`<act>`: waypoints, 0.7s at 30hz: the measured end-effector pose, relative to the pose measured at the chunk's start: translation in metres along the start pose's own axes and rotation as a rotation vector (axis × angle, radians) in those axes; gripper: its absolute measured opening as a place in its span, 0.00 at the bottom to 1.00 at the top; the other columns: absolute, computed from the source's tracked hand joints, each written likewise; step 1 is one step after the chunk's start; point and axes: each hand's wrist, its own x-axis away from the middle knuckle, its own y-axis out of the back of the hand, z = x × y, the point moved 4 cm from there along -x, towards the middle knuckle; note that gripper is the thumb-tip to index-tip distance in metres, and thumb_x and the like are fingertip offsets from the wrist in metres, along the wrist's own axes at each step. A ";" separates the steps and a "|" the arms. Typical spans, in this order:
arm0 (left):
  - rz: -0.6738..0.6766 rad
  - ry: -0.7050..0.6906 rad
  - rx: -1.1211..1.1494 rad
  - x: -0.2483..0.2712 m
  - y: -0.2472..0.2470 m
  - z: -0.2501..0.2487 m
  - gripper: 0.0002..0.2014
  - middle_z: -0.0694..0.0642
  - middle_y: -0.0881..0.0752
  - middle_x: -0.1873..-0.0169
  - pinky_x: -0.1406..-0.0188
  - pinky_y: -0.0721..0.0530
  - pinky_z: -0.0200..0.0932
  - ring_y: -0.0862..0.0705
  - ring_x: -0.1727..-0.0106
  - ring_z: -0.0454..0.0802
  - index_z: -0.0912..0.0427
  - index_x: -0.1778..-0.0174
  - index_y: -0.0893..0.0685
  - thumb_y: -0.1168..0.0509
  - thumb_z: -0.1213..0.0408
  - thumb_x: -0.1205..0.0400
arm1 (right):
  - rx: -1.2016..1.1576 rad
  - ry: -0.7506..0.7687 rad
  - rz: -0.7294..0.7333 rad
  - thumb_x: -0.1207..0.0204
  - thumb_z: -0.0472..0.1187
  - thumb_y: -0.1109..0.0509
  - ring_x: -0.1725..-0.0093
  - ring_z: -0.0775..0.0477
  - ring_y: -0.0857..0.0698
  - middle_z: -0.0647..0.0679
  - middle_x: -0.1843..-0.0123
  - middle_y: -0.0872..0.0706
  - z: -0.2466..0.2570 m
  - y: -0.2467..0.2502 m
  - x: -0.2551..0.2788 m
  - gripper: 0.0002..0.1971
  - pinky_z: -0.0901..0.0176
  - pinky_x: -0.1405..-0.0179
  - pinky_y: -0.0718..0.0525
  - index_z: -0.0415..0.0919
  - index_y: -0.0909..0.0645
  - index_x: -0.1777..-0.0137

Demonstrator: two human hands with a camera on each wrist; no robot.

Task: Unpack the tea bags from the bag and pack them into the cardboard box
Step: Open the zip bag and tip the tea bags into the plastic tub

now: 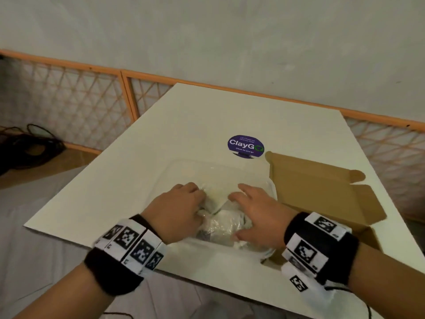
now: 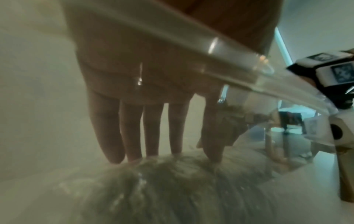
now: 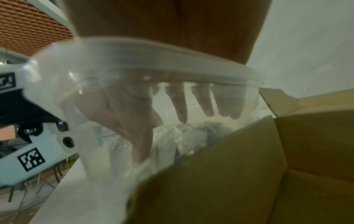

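clear glossy plastic tub point(image 1: 174, 173) and crinkled shiny plastic bag point(image 1: 220, 224); beside the tub, matt brown cardboard box point(image 1: 322, 192); smooth matt counter point(image 1: 138, 162).

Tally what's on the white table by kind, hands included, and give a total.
Hands: 2, left and right
Clear plastic tub: 1
Plastic bag in the tub: 1
Cardboard box: 1
Purple round sticker: 1
Total: 6

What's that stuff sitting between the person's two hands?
In the head view, crinkled clear plastic bag with pale tea bags inside lies between the left hand and right hand, all within a clear plastic container.
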 end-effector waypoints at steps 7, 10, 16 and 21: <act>-0.121 0.202 0.260 0.004 -0.002 0.012 0.42 0.56 0.45 0.20 0.23 0.38 0.53 0.46 0.19 0.58 0.46 0.21 0.39 0.28 0.46 0.30 | 0.199 -0.156 0.019 0.32 0.57 0.26 0.32 0.41 0.28 0.42 0.29 0.27 -0.001 -0.005 -0.013 0.47 0.51 0.36 0.25 0.40 0.47 0.21; -0.090 0.255 0.364 0.007 0.001 0.010 0.54 0.58 0.43 0.21 0.26 0.32 0.56 0.38 0.22 0.59 0.47 0.18 0.54 0.24 0.51 0.32 | 0.262 -0.180 -0.010 0.34 0.54 0.24 0.38 0.42 0.26 0.44 0.37 0.24 0.004 -0.005 -0.016 0.31 0.54 0.45 0.26 0.41 0.30 0.36; -0.165 0.221 0.819 0.009 0.013 0.010 0.40 0.56 0.16 0.46 0.55 0.14 0.45 0.16 0.50 0.50 0.60 0.25 0.35 0.25 0.76 0.32 | 0.055 -0.099 -0.202 0.37 0.46 0.20 0.41 0.45 0.26 0.45 0.37 0.31 0.005 0.007 -0.011 0.32 0.56 0.46 0.25 0.42 0.30 0.36; -0.284 0.081 0.897 0.012 0.023 0.013 0.14 0.56 0.15 0.67 0.66 0.16 0.38 0.17 0.66 0.46 0.66 0.60 0.17 0.33 0.88 0.32 | -0.685 -0.053 -0.219 0.44 0.58 0.21 0.31 0.54 0.27 0.55 0.33 0.26 0.000 0.012 0.001 0.32 0.57 0.33 0.26 0.53 0.28 0.41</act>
